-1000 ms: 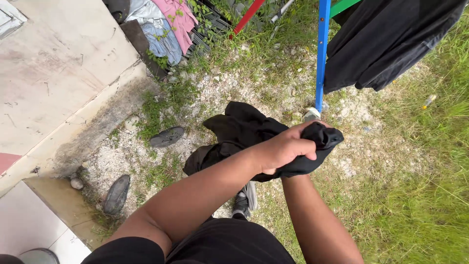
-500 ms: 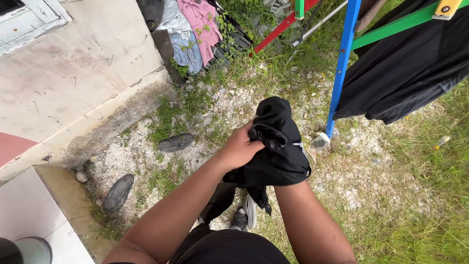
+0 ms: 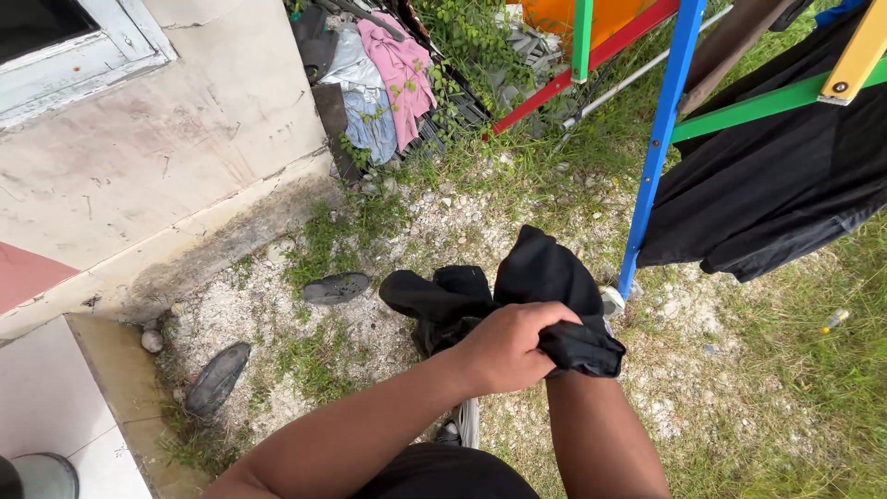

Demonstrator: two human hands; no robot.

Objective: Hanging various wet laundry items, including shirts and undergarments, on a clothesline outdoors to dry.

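Black garment [image 3: 545, 277] bunched; left hand [image 3: 506, 346] fingers clenched on it; right hand hidden beneath.

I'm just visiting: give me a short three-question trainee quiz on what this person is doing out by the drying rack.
1. True or false: the left hand grips a black garment.
2. What hangs on the drying rack: A) a black cloth, B) a white towel, C) nothing?
3. What colour is the rack's upright post nearest the hands?

Key: 1 true; 2 A; 3 blue. The right hand is hidden under the garment.
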